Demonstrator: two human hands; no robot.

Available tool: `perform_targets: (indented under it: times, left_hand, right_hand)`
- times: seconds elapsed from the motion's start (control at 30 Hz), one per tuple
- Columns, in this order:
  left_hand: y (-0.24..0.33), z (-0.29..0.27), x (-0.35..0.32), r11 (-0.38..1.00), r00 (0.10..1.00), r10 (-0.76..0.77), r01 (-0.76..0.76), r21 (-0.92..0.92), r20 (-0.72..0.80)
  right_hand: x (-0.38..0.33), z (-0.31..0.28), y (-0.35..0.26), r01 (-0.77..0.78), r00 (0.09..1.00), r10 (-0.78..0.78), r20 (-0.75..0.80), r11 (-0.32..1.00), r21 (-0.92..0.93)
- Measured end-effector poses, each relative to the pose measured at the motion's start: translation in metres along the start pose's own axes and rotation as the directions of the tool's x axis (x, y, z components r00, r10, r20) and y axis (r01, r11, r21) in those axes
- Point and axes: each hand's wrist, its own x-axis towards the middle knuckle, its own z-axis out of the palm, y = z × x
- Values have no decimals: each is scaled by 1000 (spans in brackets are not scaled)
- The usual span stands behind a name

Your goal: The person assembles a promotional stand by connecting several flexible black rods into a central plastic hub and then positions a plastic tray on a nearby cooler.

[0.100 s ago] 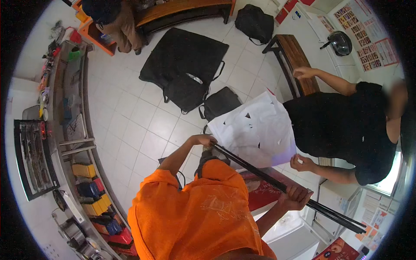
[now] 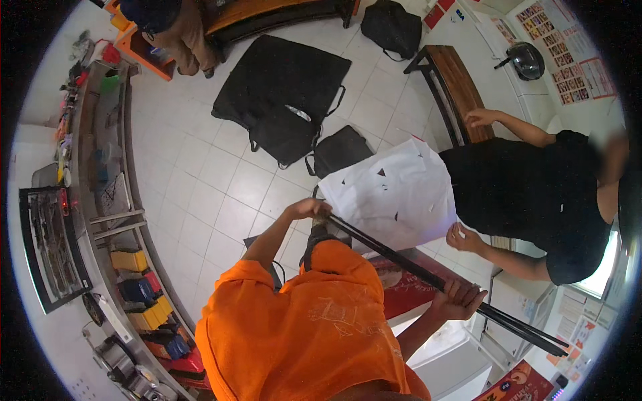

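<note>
A: What's done?
B: Black poles [image 2: 401, 259] bundled, crossing the white sheet [image 2: 394, 194] at its near corner; left hand [image 2: 311, 208] wrapped round one end, right hand [image 2: 461, 299] gripping farther along.
A: Anything joined?
B: Poles and sheet look separate.

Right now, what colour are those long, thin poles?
The long, thin poles are black, and they show best in the head view.

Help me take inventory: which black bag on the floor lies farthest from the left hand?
The rightmost bag, by the far end of the right-hand wooden bench; the large flat bag and small bag lie nearer the left hand.
</note>
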Motion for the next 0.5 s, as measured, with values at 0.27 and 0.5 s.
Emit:
perform_targets:
  times: [0.27,0.5]
  left_hand:
    - [23,21,-48,959,962,146,-194,-205,-228]
    - [10,7,-26,792,974,48,-172,-586,-222]
  right_hand:
    - [-12,37,3,26,999,-26,22,1000,17]
    - [-7,49,18,-116,947,58,317,979,168]
